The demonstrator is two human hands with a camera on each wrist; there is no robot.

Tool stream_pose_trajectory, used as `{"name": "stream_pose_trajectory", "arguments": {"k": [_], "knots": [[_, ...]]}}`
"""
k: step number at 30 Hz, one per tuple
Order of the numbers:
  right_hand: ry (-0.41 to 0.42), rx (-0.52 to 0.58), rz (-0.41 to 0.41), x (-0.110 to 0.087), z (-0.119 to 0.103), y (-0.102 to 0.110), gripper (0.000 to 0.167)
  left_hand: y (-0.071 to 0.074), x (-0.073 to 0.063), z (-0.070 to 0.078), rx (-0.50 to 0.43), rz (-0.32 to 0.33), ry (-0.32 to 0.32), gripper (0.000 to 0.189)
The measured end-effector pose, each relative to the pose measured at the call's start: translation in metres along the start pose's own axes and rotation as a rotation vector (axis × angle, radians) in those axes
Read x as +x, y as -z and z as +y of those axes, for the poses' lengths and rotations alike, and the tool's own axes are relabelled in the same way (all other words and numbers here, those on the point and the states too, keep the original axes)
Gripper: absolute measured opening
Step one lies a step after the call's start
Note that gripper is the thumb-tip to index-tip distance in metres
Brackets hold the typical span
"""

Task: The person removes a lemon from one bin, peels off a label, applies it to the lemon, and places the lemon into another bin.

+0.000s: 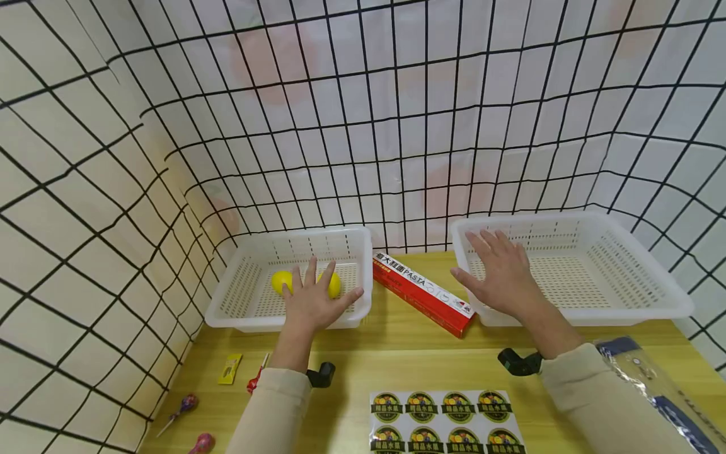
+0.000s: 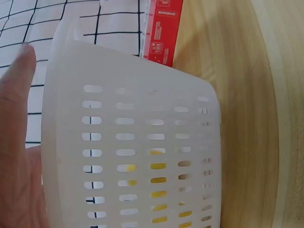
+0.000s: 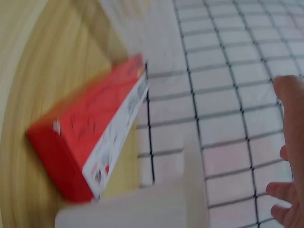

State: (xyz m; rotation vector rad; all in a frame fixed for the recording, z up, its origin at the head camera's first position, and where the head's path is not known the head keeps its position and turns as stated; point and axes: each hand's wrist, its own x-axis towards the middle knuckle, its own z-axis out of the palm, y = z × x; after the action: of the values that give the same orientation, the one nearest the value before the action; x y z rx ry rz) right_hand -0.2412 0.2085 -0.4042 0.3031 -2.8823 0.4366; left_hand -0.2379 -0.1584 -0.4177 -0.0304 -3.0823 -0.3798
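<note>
In the head view my left hand (image 1: 314, 306) hovers with spread fingers over the front of a white plastic basket (image 1: 365, 271). Two yellow round things (image 1: 281, 281) lie inside it, one partly behind the fingers. The left wrist view shows this basket's slotted wall (image 2: 133, 71) beside my thumb (image 2: 19, 90). My right hand (image 1: 505, 274), palm down and fingers extended, is above the left end of a wider white basket (image 1: 573, 280), which has nothing in it. Between the baskets a red and white pasta box (image 1: 422, 293) lies at a slant. Neither hand holds anything.
A sheet of round stickers (image 1: 445, 422) lies at the front. Lollipops (image 1: 189, 403) and a yellow packet (image 1: 230, 369) are at left; a clear plastic package (image 1: 652, 384) is at right, by my sleeve. Black wire grid (image 1: 397, 126) encloses the back and sides.
</note>
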Motion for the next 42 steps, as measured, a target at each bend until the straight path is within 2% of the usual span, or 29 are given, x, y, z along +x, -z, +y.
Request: {"name": "stream_pose_trajectory", "arguments": {"k": [4,10,13,17,20,24,30,34,38,42], "knots": [[0.090,0.103,0.083,-0.010,-0.020,0.001,0.074,0.002,-0.001,-0.003,-0.035,0.025,-0.021,0.091],[0.145,0.232,0.108,-0.030,-0.050,-0.019,0.062,0.012,0.002,-0.016,-0.107,0.016,-0.048,0.077],[0.134,0.295,0.075,-0.037,-0.065,-0.036,0.060,0.016,0.008,-0.022,-0.162,-0.035,-0.044,0.075],[0.078,0.440,-0.019,-0.043,-0.085,-0.058,0.062,0.019,0.018,-0.026,-0.216,-0.125,-0.014,0.077],[0.030,0.600,-0.095,-0.041,-0.101,-0.071,0.063,0.022,0.028,-0.027,-0.202,-0.183,0.017,0.081],[-0.047,0.763,-0.159,-0.033,-0.122,-0.083,0.061,0.027,0.043,-0.026,-0.155,-0.253,0.035,0.084],[-0.124,0.872,-0.160,-0.016,-0.143,-0.099,0.061,0.034,0.065,-0.025,-0.179,-0.391,0.046,0.080],[-0.134,0.898,-0.168,-0.009,-0.151,-0.106,0.060,0.033,0.078,-0.027,-0.221,-0.481,0.098,0.078],[-0.119,0.916,-0.189,-0.008,-0.157,-0.111,0.061,0.022,0.086,-0.036,-0.253,-0.501,0.167,0.080],[-0.123,0.916,-0.199,-0.008,-0.158,-0.114,0.060,0.011,0.088,-0.044,-0.339,-0.506,0.192,0.084]]}}
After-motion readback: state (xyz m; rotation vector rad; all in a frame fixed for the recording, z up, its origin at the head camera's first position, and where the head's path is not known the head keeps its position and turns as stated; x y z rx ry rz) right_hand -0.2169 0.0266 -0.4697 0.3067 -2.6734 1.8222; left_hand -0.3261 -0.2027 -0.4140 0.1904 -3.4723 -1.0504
